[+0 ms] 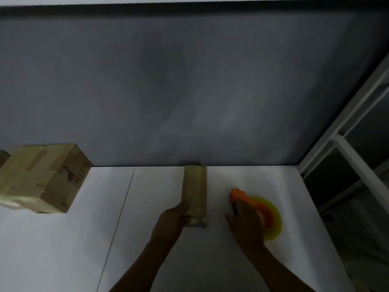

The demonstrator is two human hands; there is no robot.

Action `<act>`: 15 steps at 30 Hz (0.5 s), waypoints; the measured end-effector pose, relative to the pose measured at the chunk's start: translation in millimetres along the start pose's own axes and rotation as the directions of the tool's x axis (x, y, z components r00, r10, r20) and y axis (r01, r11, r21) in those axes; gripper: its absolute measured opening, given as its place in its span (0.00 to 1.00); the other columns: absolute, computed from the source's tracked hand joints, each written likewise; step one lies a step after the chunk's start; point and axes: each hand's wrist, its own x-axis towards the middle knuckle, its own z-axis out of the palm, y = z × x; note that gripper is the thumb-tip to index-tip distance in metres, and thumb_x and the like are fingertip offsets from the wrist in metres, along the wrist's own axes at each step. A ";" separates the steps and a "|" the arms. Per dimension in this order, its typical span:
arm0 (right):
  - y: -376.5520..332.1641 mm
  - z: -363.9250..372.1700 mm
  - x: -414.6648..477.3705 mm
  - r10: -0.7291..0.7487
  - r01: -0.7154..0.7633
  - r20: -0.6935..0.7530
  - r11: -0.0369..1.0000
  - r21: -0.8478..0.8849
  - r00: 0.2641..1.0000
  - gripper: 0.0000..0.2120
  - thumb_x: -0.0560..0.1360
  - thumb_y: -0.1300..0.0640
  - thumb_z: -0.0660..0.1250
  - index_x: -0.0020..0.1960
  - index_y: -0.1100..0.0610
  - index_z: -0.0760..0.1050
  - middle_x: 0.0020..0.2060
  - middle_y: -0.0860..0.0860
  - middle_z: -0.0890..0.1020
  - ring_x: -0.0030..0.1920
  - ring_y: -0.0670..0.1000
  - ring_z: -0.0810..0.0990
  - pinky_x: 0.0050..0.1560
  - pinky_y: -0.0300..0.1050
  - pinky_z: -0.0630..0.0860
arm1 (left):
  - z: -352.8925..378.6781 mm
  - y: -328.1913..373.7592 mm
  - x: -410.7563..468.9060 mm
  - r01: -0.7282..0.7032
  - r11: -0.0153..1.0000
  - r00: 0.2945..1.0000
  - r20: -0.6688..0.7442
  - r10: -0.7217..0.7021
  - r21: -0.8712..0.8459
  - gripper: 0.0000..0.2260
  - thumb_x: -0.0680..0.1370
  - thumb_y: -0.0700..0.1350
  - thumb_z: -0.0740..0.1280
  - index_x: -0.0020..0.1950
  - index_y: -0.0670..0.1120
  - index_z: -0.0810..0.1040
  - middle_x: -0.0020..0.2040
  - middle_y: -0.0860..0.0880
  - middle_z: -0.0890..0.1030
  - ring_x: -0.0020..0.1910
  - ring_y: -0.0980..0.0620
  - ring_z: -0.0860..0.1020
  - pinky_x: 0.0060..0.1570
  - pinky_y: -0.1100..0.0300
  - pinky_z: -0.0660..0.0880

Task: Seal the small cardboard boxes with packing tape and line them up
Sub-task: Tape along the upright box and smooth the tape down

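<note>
- Nearest the lens: two bare forearms rising from the bottom edge over a white table (73, 239).
- Left hand (173, 218): at the near left corner of a narrow box (195, 190), fingers curled round its left edge and clamped on the cardboard.
- Narrow box: flat on the table near the centre, long side running away toward the grey wall (189, 91), far end at the wall's foot, glossy tape along the top.
- Right hand (246, 224): just beside that box but apart from it, wrapped over an orange tape dispenser (268, 213), fingers closed round the handle, fingertips lost in the dim light.
- Tape dispenser: down on the table, yellowish roll to the right, orange nose pointing away.
- Well apart at far left: a larger taped box (46, 178), seen corner-on, letters "RIES" on one side; a sliver of a second box (3, 158) at the picture's edge.
- Thin dark seam (117, 224) across the tabletop between the boxes.
- At right: a white metal frame (347, 148).
</note>
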 end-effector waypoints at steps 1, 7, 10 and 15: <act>10.5 -0.4 -1.0 0.076 -0.074 0.014 0.993 -0.090 0.997 0.28 0.71 0.45 0.68 0.65 0.61 0.71 0.55 0.60 0.79 0.53 0.61 0.78 0.53 0.56 0.76 | 1.6 1.9 3.8 0.003 1.000 1.000 0.002 -0.003 -0.003 0.24 0.82 0.47 0.59 0.77 0.52 0.55 0.54 0.48 0.79 0.44 0.61 0.74 0.42 0.81 0.65; 42.4 -1.6 -14.6 0.234 -0.175 0.183 0.941 -0.289 0.955 0.26 0.78 0.42 0.58 0.71 0.53 0.64 0.66 0.50 0.72 0.66 0.52 0.70 0.67 0.46 0.63 | 6.4 18.6 13.4 -0.015 0.999 1.000 0.008 0.015 0.036 0.23 0.82 0.45 0.57 0.77 0.50 0.56 0.62 0.43 0.77 0.58 0.48 0.77 0.55 0.63 0.70; 43.7 -10.8 -12.2 0.206 -0.190 0.137 0.974 -0.120 0.969 0.18 0.77 0.48 0.63 0.64 0.54 0.72 0.58 0.51 0.77 0.60 0.54 0.75 0.56 0.46 0.69 | -0.3 25.4 13.3 0.017 1.000 0.999 0.029 -0.017 -0.005 0.22 0.82 0.52 0.57 0.76 0.51 0.59 0.60 0.45 0.78 0.54 0.50 0.77 0.50 0.65 0.69; 41.5 -42.9 -0.2 0.178 -0.175 0.006 0.961 0.212 0.984 0.23 0.73 0.50 0.69 0.66 0.55 0.73 0.57 0.49 0.78 0.58 0.52 0.77 0.57 0.47 0.73 | -9.3 33.2 17.5 -0.050 0.997 0.985 -0.161 0.058 0.057 0.25 0.79 0.56 0.61 0.74 0.48 0.64 0.69 0.47 0.71 0.66 0.49 0.70 0.63 0.59 0.67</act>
